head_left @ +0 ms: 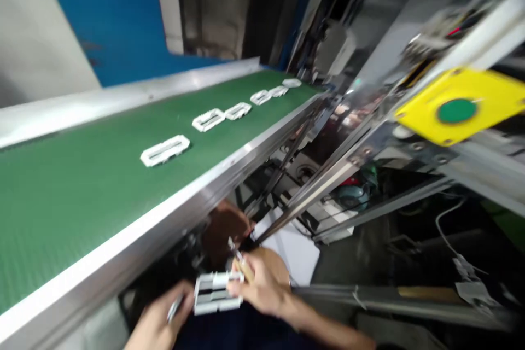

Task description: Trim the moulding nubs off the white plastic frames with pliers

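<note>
A white rectangular plastic frame (pixel 221 305) with long slots is held low in front of my body. My left hand (pixel 162 317) is closed at the frame's left edge, and a small shiny metal piece (pixel 175 309) shows at its fingers; its kind is unclear. My right hand (pixel 262 290) grips a small hand tool (pixel 245 269) with a tan handle and a thin metal tip pointing up and away. Fingers of that hand also touch the frame's right end. The tool's exact kind is blurred.
A green conveyor belt (pixel 102 175) runs along my left, carrying several white plastic frames (pixel 165 150). Its metal side rail (pixel 197 191) lies between belt and hands. To the right are metal bars and a yellow plate (pixel 488 98) with a green button. A round brown stool-like top (pixel 274 265) lies beyond my right hand.
</note>
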Tool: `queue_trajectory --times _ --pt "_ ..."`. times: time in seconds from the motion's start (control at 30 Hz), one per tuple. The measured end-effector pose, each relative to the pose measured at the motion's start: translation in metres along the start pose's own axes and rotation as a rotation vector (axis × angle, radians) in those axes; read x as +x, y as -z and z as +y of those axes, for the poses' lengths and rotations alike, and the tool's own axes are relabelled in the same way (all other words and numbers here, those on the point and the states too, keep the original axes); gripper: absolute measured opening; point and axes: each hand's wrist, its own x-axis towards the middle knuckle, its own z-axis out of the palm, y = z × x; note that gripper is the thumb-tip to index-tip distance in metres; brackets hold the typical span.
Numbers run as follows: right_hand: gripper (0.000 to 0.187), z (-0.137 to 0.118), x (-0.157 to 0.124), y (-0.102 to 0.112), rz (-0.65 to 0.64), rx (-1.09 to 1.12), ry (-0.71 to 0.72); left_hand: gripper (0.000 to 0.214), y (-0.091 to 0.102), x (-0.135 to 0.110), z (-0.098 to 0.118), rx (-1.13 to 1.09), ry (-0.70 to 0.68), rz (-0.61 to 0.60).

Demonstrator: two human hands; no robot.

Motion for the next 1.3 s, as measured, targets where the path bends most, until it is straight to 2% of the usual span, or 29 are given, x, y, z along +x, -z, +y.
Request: queue_trajectory --times 0.1,0.2,0.33,0.6,0.8,0.97,1.07,1.17,1.3 --pt "0.023 -0.001 -0.004 0.001 -0.045 -0.029 0.073 0.029 0.0 -0.014 0.009 -0.061 -0.009 -0.098" --pt "0.022 0.011 -0.001 -0.001 -0.1 0.001 0.095 0.025 0.003 -0.014 0.006 -0.159 -0.005 -0.111" --pt "0.025 0.021 -0.003 -0.002 -0.143 0.037 0.073 0.024 0.003 -0.02 0.004 -0.176 0.0 -0.088" --pt "0.028 0.02 -0.001 0.001 -0.127 0.091 0.018 0.025 0.0 -0.026 0.009 -0.265 0.018 -0.058" --pt "0.028 0.024 0.001 0.002 -0.153 0.106 0.004 0.022 -0.003 -0.023 0.01 -0.21 0.023 0.018" --pt "0.035 0.031 0.004 -0.004 -0.23 0.271 -0.102 0.019 -0.008 -0.02 0.015 -0.278 -0.123 0.149" --pt "0.037 0.038 0.003 -0.009 -0.341 0.34 -0.185 0.018 -0.009 -0.019 0.017 -0.386 -0.169 0.103" --pt "0.035 0.042 0.0 -0.01 -0.419 0.262 -0.221 0.018 -0.007 -0.021 0.018 -0.333 -0.183 0.047" --pt "0.034 0.035 -0.003 -0.006 -0.39 0.015 -0.167 0.015 -0.009 -0.028 0.02 -0.16 -0.237 0.019"
